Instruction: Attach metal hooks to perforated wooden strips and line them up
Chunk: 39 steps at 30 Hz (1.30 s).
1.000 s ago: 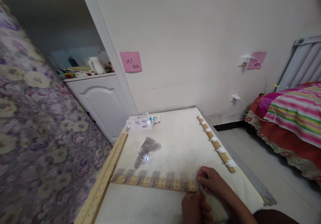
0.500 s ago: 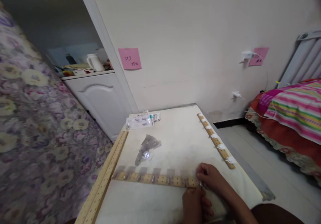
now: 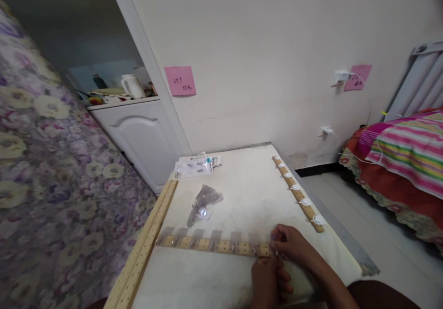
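Observation:
A perforated wooden strip lies across the near part of the table, with several small metal pieces and greyish see-through tabs spaced along it. My left hand is closed at the strip's right end, fingers curled, seemingly gripping its near edge. Just above it, my right hand pinches at the same end, where a small shiny metal piece shows by the fingertips. What exactly the right fingertips hold is hidden. Beyond the strip lies a crumpled clear plastic bag with a shiny round spot.
Along the table's right side lies a wooden strip bearing several white round pieces. Longer perforated strips line the left edge. Flat clear packages rest at the back. A floral curtain hangs left; a bed stands right.
Both hands stay at the strip's right end, with only a slight shift of the right fingers. The view has moved a little; the things on the table lie as before.

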Tool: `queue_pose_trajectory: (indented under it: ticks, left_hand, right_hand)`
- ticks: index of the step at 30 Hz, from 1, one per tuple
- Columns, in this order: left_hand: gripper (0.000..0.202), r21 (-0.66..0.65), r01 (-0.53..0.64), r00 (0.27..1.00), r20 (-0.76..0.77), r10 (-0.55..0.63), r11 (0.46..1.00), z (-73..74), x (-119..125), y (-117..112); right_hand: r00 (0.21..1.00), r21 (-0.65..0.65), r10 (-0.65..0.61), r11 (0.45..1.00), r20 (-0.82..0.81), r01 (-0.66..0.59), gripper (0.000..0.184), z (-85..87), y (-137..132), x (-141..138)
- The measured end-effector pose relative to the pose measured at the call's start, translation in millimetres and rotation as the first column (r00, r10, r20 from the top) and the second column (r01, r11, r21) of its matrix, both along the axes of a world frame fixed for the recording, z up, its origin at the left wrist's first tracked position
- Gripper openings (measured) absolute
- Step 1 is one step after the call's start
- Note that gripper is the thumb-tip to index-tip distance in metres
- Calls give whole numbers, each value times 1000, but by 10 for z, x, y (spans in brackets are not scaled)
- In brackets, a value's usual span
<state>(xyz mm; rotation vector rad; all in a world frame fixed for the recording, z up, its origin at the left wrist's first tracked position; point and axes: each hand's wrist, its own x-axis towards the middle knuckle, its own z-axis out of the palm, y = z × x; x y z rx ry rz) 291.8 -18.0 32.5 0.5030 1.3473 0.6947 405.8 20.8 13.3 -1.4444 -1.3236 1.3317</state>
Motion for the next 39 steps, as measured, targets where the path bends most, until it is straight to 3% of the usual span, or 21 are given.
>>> queue_pose_trajectory:
  ticks: [8, 14, 18, 32, 39]
  left_hand:
    - [20, 2, 10, 1000, -7, -10, 1000, -29, 6, -14]
    - [22, 17, 38, 999, -20, -37, 999, -68, -2, -17]
    - [18, 13, 40, 999, 8, -40, 999, -108, -14, -21]
    - [21, 50, 34, 997, 73, -38, 998, -68, -66, -62]
    - [24, -19, 25, 998, 60, -24, 1000, -51, -71, -31]
  right_hand:
    - [999, -55, -11, 998, 31, 12, 16, 19, 26, 2]
    - [985, 21, -8, 1000, 171, 4, 18, -32, 35, 59]
    - [976, 1, 16, 1000, 216, -17, 20, -42, 47, 85]
    - [997, -74, 63, 995, -34, -65, 22, -30, 20, 106]
    - [998, -71, 45, 996, -33, -47, 23, 10, 18, 91]
